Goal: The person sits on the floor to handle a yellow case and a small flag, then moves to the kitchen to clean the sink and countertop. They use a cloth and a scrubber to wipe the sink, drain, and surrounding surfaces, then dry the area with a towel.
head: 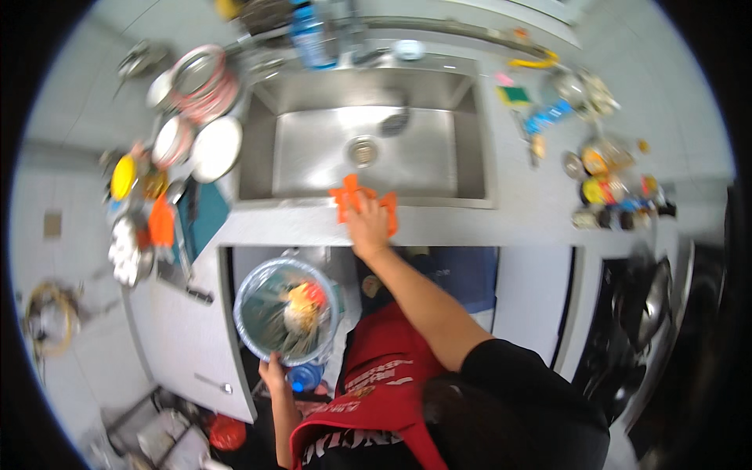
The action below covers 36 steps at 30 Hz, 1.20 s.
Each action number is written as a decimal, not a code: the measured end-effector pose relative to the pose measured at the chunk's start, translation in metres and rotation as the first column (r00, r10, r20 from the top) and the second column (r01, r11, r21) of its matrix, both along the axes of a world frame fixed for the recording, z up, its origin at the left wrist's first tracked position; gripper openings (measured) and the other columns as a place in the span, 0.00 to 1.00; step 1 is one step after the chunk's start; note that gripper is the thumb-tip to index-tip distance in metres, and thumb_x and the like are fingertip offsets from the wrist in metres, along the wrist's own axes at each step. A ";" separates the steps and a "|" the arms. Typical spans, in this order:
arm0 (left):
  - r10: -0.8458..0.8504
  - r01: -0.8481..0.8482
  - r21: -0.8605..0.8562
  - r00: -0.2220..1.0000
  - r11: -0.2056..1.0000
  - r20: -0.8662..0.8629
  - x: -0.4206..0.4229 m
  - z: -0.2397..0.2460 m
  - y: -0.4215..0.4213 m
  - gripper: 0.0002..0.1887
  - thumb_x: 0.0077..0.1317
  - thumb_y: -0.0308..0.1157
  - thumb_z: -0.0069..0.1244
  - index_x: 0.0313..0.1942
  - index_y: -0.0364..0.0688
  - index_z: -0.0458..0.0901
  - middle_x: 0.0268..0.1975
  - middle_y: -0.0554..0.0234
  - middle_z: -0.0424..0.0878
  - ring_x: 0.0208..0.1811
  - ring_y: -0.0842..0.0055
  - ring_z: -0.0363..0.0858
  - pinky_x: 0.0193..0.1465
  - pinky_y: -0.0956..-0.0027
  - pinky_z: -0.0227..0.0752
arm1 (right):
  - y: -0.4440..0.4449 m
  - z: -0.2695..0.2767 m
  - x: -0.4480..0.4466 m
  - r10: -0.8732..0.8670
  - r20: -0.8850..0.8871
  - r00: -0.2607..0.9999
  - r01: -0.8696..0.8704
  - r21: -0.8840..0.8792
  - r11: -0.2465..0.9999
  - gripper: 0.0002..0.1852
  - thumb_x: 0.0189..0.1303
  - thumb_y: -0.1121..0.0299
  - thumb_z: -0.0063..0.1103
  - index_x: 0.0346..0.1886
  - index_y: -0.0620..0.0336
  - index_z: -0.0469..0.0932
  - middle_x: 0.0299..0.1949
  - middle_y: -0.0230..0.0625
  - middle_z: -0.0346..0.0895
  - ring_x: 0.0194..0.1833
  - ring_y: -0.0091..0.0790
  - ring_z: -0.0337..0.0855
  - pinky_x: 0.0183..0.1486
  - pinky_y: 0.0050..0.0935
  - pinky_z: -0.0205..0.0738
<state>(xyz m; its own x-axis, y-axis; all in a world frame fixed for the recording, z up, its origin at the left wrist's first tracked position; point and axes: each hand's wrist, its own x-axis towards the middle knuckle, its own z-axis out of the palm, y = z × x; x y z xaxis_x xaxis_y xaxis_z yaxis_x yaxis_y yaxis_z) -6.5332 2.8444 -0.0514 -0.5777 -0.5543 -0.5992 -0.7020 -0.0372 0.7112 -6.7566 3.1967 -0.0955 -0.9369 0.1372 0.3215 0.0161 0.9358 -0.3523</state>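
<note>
My right hand [368,226] presses an orange cloth [351,191] onto the front rim of the stainless steel sink [305,150], partly over the counter edge. Below the counter, my left hand [274,371] grips the near rim of a round waste bin [249,314] lined with a clear plastic bag. Yellowish and red scraps [304,305] lie inside the bin. A round drain strainer [362,151] sits in the sink floor, and a dark round patch shows behind it.
Stacked bowls [202,82] and a white plate [216,149] stand left of the sink. A cleaver [185,282] lies at the counter's left front edge. A green sponge [513,95] and several bottles and jars [605,158] are on the right. Cabinet doors [194,329] stand open below.
</note>
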 end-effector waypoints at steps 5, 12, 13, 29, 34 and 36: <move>0.082 -0.080 0.029 0.995 0.996 -0.055 0.015 0.000 -0.026 0.08 0.60 0.31 0.51 0.37 0.37 0.77 0.27 0.66 0.78 0.21 0.79 0.76 0.20 0.74 0.73 | 0.054 -0.027 0.037 0.008 0.026 1.000 -0.012 0.166 0.986 0.20 0.58 0.68 0.52 0.55 0.53 0.76 0.52 0.43 0.73 0.48 0.47 0.74 0.49 0.45 0.66; 0.164 -0.159 0.067 0.983 0.985 -0.077 0.054 -0.011 -0.028 0.06 0.59 0.28 0.50 0.35 0.37 0.76 0.26 0.67 0.76 0.23 0.80 0.75 0.20 0.76 0.70 | -0.016 -0.010 0.034 -0.251 -0.128 0.959 0.240 -0.096 0.966 0.15 0.61 0.67 0.53 0.50 0.56 0.78 0.48 0.46 0.75 0.46 0.52 0.75 0.45 0.47 0.67; 0.193 -0.188 0.070 0.979 0.980 -0.060 0.054 -0.010 -0.023 0.06 0.59 0.28 0.50 0.35 0.37 0.76 0.26 0.67 0.76 0.23 0.80 0.75 0.20 0.75 0.70 | -0.048 -0.010 0.012 -0.210 -0.084 0.974 0.197 -0.141 0.970 0.14 0.62 0.67 0.51 0.49 0.57 0.78 0.47 0.48 0.75 0.45 0.53 0.76 0.45 0.47 0.67; 0.082 -0.078 0.074 0.995 0.994 -0.056 0.047 -0.002 -0.043 0.08 0.63 0.31 0.50 0.40 0.37 0.76 0.32 0.65 0.79 0.24 0.78 0.77 0.21 0.75 0.73 | -0.025 0.000 -0.009 0.301 -0.079 0.950 -0.288 0.140 0.947 0.16 0.53 0.66 0.55 0.47 0.50 0.79 0.47 0.38 0.74 0.48 0.41 0.74 0.47 0.45 0.68; 0.111 -0.106 0.084 0.992 0.991 -0.057 0.016 -0.001 -0.026 0.09 0.59 0.30 0.50 0.38 0.38 0.77 0.27 0.66 0.78 0.20 0.80 0.76 0.18 0.76 0.70 | 0.193 -0.004 0.120 -0.397 -0.028 0.917 0.396 0.181 0.900 0.21 0.60 0.64 0.55 0.58 0.45 0.76 0.56 0.46 0.70 0.54 0.49 0.70 0.59 0.48 0.59; 0.079 -0.076 0.068 0.996 0.995 -0.035 0.008 0.000 -0.027 0.11 0.58 0.33 0.51 0.39 0.38 0.77 0.27 0.66 0.78 0.19 0.79 0.76 0.17 0.76 0.70 | 0.205 -0.012 0.135 -0.656 -0.078 0.751 0.655 0.212 0.725 0.22 0.61 0.64 0.54 0.60 0.45 0.74 0.57 0.47 0.68 0.54 0.48 0.70 0.62 0.50 0.56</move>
<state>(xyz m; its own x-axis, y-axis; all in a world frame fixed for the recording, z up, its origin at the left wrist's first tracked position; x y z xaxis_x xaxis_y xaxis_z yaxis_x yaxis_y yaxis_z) -6.5251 2.8169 -0.0515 -0.5575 -0.5578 -0.6149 -0.6680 -0.1384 0.7312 -6.6219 3.4022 -0.1072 -0.6405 0.6461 0.4152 0.6543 0.7421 -0.1455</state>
